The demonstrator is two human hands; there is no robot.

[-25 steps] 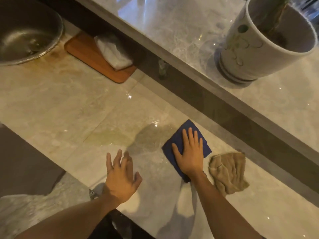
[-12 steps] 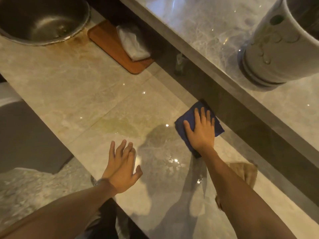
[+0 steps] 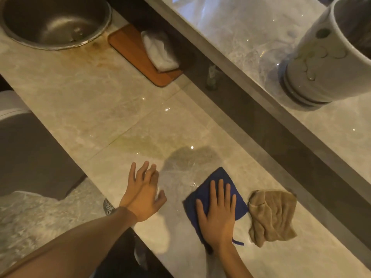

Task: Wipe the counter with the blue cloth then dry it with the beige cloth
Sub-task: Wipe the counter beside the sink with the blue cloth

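Observation:
The blue cloth (image 3: 204, 192) lies flat on the glossy marble counter (image 3: 100, 109), near its front edge. My right hand (image 3: 217, 212) presses down on it, palm flat and fingers spread. The beige cloth (image 3: 274, 216) lies crumpled just to the right of the blue one, touching its edge. My left hand (image 3: 143, 194) hovers over or rests lightly on the counter to the left, fingers apart, holding nothing. A greenish wet smear (image 3: 140, 145) shows on the marble ahead of my hands.
A round metal sink (image 3: 54, 21) sits at the far left. A wooden tray (image 3: 130, 53) with a white cloth (image 3: 158, 51) lies behind it. A raised marble ledge (image 3: 251, 47) carries a white plant pot (image 3: 329, 57) at right. Floor lies below left.
My right hand pushed the blue cloth away toward the ledge, then pulled it back toward the front edge beside the beige cloth. The left hand stayed roughly where it was.

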